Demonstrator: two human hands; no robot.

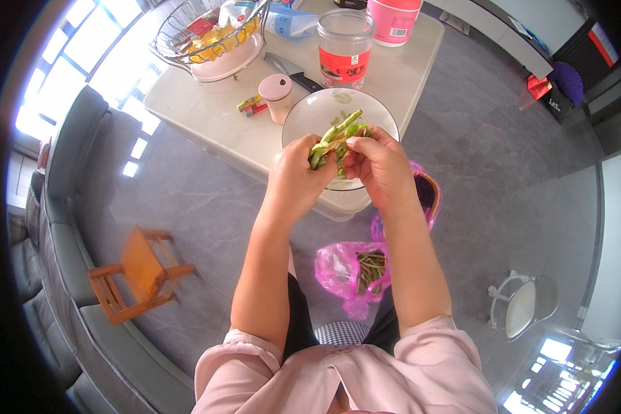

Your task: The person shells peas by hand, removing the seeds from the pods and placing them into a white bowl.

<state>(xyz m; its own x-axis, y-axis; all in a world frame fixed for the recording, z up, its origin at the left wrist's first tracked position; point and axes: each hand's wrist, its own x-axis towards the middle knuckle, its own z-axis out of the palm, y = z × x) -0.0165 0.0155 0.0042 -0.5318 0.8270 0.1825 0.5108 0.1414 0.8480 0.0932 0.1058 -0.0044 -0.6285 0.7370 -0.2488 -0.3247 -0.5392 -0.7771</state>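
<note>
Both hands are raised over a white bowl [310, 111] with a dark rim, at the near corner of the table. My left hand [299, 173] is closed around several green bean pods [336, 135]. My right hand [380, 164] pinches part of the same bunch between thumb and fingers, and green pieces show beside its fingertips. A few small green bits lie inside the bowl. Below the table's edge, between my knees, a pink plastic bag [336, 264] holds many thin greenish-brown pods [371, 269]. Behind my right forearm is another pink bag [434, 207], partly hidden.
On the table [207, 114] stand a pink lidded cup [277, 103], a clear jar [345, 46] with a red label, a pink tub [393, 20] and a wire basket [186, 62] of packets. A knife [302, 80] lies behind the cup. A wooden chair [142, 264] stands at left.
</note>
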